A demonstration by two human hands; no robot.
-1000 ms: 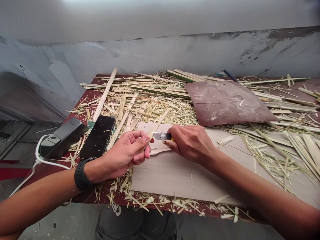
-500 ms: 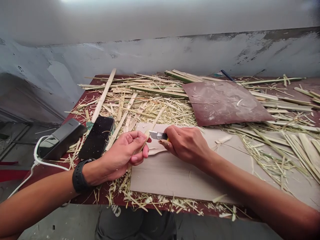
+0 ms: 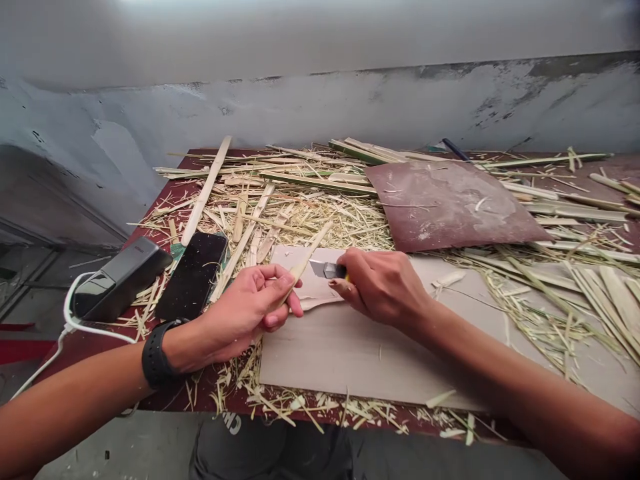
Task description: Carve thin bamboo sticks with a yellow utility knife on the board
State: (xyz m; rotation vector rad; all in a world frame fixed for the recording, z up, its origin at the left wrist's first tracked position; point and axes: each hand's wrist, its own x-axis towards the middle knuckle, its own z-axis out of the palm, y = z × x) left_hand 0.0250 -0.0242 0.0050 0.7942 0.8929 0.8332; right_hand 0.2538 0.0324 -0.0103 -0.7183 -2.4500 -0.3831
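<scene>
My left hand pinches a pale, narrow bamboo strip between thumb and fingers, its tip slanting up and away. A utility knife is gripped in my right hand, blade out and pointing left. A small gap separates the blade from the strip. Under both hands lies a flat light board. Another carved bamboo piece rests on the board between my hands, partly hidden by them. A further small piece lies right of my right hand.
Bamboo shavings and split strips cover much of the dark red table. A sheet of sandpaper lies at the back right. A phone and a dark power bank with a white cable sit at left.
The knife blade has come away from the strip, shifting slightly right with my right hand. The bamboo strip has tilted a little, its tip now farther right.
</scene>
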